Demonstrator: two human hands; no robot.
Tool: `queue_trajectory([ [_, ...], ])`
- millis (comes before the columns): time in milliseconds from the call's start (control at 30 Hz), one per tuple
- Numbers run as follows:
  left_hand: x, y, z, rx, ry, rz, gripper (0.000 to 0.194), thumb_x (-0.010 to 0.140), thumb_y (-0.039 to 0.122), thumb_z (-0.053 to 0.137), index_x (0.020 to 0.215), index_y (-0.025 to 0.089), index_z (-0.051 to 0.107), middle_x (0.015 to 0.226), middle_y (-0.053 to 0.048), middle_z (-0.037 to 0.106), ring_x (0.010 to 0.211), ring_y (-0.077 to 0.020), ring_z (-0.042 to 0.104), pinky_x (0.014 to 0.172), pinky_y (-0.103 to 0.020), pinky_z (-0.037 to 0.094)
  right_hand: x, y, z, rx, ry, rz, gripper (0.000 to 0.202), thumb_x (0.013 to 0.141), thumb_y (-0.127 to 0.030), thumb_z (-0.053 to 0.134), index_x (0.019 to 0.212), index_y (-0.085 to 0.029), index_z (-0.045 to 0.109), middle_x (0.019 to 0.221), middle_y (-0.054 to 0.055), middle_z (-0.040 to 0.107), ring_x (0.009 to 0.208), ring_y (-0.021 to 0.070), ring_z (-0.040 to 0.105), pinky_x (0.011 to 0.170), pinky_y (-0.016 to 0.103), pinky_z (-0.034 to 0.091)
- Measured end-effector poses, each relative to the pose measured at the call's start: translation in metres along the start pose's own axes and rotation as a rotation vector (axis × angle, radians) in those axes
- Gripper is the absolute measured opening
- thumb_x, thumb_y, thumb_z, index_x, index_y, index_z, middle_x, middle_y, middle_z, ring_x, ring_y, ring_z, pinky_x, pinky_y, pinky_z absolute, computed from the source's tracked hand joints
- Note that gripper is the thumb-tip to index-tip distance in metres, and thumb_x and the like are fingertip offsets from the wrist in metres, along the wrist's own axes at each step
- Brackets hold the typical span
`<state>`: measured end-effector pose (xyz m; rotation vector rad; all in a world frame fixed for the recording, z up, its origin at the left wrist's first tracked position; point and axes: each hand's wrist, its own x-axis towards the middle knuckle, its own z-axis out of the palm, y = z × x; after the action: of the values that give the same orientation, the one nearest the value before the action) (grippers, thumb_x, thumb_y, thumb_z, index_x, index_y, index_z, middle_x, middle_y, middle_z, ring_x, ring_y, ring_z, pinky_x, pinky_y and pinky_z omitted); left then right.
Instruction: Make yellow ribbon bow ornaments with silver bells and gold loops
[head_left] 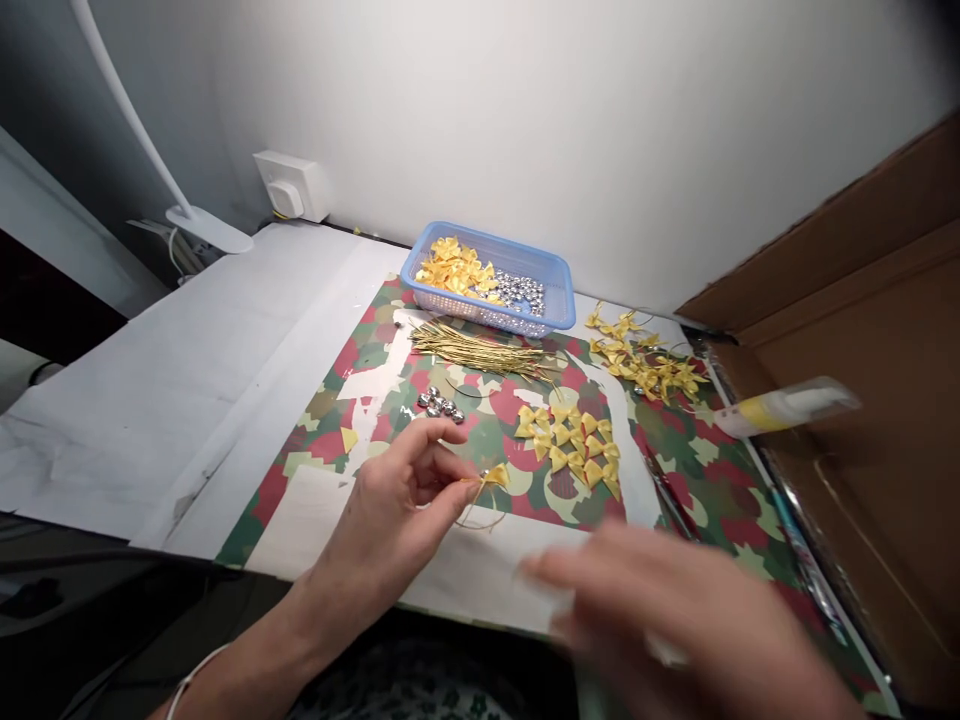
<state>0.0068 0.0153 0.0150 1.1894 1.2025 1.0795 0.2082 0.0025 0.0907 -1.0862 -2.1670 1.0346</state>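
Observation:
My left hand [401, 505] pinches a small yellow ribbon bow [496, 475] between thumb and forefinger. A silver bell seems to sit at the bow, and a thin gold tie [484, 524] curls below it. Smeared by motion, my right hand [675, 610] is over the front edge of the table, apart from the bow; its fingers cannot be made out. Rows of yellow bows [568, 450] lie on the camouflage-patterned mat [465, 450] beyond. Several silver bells [441, 404] are grouped just past my left fingers. Behind them lies a bundle of gold ties [480, 350].
A blue basket [559, 322] with yellow bows and silver bells stands by the wall. Bows with ties attached [649, 365] are piled at the back right. A clear bottle [787, 405], tweezers [670, 490] and a cardboard box [847, 310] line the right side. A white lamp [210, 230] stands left.

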Motion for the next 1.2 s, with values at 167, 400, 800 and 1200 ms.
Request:
queue_trajectory([
  [167,-0.007,0.008,0.001,-0.012,-0.093,0.04,0.029,0.091,0.012,0.062,0.115,0.025,0.051,0.081,0.002,0.074,0.078,-0.0165,0.07,0.072,-0.028,0.054,0.034,0.013,-0.006,-0.299,0.111,-0.029,0.01,0.093,-0.015,0.063,0.094,-0.022,0.07,0.092,0.003,0.068,0.079,0.0166,0.064,0.068,0.028,0.05],
  [400,-0.009,0.013,-0.001,-0.131,-0.207,-0.028,0.028,0.09,0.014,0.065,0.114,0.023,0.053,0.081,0.002,0.072,0.076,-0.0153,0.067,0.07,-0.026,0.052,0.044,0.005,0.006,-0.292,-0.08,-0.126,0.021,0.091,-0.007,0.051,0.076,-0.019,0.061,0.082,0.002,0.062,0.075,0.0152,0.056,0.061,0.026,0.044],
  [800,-0.014,0.02,0.011,-0.452,-0.522,-0.351,0.042,0.077,0.006,0.078,0.106,0.021,0.051,0.072,0.003,0.073,0.064,-0.0099,0.062,0.062,-0.02,0.049,0.111,0.041,-0.015,0.701,0.179,0.27,0.016,0.101,-0.027,0.054,0.087,-0.022,0.048,0.081,-0.005,0.058,0.06,0.006,0.06,0.068,0.027,0.063],
  [1200,-0.022,0.026,0.012,-0.487,-0.585,-0.376,0.036,0.072,0.001,0.077,0.091,0.021,0.053,0.069,0.003,0.073,0.059,-0.0091,0.063,0.059,-0.019,0.05,0.103,0.161,-0.074,0.281,0.691,0.31,0.024,0.102,-0.034,0.057,0.116,-0.016,0.064,0.108,0.006,0.067,0.084,0.0151,0.067,0.072,0.03,0.059],
])
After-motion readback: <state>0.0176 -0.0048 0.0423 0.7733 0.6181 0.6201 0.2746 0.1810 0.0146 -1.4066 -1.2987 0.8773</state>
